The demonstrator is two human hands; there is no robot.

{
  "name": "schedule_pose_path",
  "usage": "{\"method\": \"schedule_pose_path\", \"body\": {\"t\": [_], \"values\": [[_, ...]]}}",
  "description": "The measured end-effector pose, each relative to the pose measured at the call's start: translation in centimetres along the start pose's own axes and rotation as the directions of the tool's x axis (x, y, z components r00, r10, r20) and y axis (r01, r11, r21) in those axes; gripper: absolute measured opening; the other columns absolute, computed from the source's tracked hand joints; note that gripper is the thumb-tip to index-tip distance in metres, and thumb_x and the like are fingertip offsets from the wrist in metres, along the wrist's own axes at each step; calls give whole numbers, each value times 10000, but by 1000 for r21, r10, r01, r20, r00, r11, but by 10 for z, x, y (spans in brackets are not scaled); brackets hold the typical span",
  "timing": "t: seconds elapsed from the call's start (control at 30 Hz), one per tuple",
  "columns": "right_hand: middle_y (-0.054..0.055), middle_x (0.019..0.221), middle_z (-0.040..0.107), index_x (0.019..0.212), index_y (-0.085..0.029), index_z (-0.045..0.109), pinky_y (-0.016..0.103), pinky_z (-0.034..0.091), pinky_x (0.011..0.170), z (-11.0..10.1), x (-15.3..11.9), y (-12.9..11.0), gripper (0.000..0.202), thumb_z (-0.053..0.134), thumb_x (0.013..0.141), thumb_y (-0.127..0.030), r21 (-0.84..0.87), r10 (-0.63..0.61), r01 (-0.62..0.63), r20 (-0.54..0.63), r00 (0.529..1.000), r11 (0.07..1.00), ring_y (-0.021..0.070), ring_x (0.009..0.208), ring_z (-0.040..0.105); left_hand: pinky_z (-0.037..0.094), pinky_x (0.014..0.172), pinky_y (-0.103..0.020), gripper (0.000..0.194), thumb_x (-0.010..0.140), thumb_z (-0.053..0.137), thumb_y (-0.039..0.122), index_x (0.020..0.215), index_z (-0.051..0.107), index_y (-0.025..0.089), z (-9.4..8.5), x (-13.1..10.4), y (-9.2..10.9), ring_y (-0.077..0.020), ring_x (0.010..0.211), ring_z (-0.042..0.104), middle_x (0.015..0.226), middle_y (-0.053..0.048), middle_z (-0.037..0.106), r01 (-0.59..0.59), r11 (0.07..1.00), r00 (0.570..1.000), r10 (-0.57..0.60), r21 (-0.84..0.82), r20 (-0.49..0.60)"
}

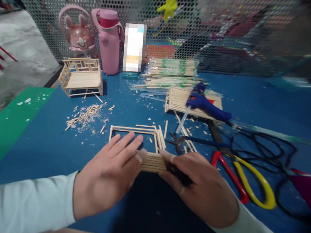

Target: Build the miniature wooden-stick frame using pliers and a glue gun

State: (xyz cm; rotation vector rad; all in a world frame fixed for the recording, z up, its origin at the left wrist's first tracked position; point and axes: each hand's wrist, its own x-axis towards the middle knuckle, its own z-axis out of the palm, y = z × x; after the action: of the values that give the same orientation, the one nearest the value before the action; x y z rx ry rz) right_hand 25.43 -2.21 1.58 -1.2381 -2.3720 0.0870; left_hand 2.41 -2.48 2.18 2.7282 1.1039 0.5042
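A small frame of thin wooden sticks [133,130] lies on the blue table, with a row of sticks side by side [152,162] at its near edge. My left hand [111,173] rests over the frame's left part, palm down and fingers stretched out, its thumb side at the row of sticks. My right hand [201,183] pinches the right end of that row between thumb and fingers. Something dark, partly hidden, shows inside the right hand. Loose sticks [162,137] lie beside the frame's right side.
Pliers with red and yellow handles [242,193], black cables [259,148] and a blue glue gun [206,104] on a stick panel [175,98] lie right. Behind stand a stick bench [82,80], pink bottle [109,45] and bagged sticks [172,66]. Cut scraps [87,114] lie left.
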Motion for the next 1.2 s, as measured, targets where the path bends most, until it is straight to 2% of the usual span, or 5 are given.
{"method": "schedule_pose_path", "body": {"t": [0.37, 0.53, 0.8, 1.0, 1.2], "values": [[-10, 665, 651, 981, -194, 571, 291, 458, 559, -1, -3, -3, 370, 687, 689, -391, 75, 283, -281, -19, 959, 957, 149, 549, 584, 384, 998, -583, 399, 917, 404, 122, 1314, 438, 122, 19, -6, 2, -321, 1247, 467, 1308, -191, 536, -36, 998, 998, 33, -57, -46], [-32, 603, 623, 775, -207, 576, 280, 440, 549, -1, -2, -3, 174, 694, 703, -312, 64, 191, -191, 2, 982, 980, 140, 540, 575, 368, 1013, -577, 391, 920, 402, 127, 1306, 460, 116, 21, -6, 2, -316, 1254, 459, 1315, -189, 529, -29, 996, 999, 25, -89, -47], [-5, 698, 661, 957, -225, 558, 300, 500, 583, -6, -7, -4, 252, 626, 753, -358, 26, 160, -159, -27, 987, 987, 169, 604, 621, 331, 1059, -539, 360, 925, 416, 174, 1267, 530, 174, 27, -4, 2, -288, 1256, 461, 1319, -147, 535, 59, 975, 997, -70, -214, -44], [91, 925, 677, 1048, -221, 574, 342, 484, 757, -48, 20, 48, 220, 512, 843, -272, -294, 212, -270, -214, 954, 917, 231, 845, 643, 318, 1078, -513, 347, 937, 385, 175, 1246, 542, 175, 26, -3, 4, -276, 1266, 451, 1320, -127, 544, 69, 973, 995, -84, -220, -62], [258, 1112, 605, 1144, -17, 571, 369, 454, 746, -43, 66, 113, 442, 524, 713, -105, -487, 374, -305, 49, 926, 818, 314, 958, 595, 261, 1111, -490, 349, 943, 363, 187, 1257, 516, 193, 35, -5, 3, -242, 1305, 409, 1353, -107, 521, 98, 970, 993, -111, -222, -48]]}}
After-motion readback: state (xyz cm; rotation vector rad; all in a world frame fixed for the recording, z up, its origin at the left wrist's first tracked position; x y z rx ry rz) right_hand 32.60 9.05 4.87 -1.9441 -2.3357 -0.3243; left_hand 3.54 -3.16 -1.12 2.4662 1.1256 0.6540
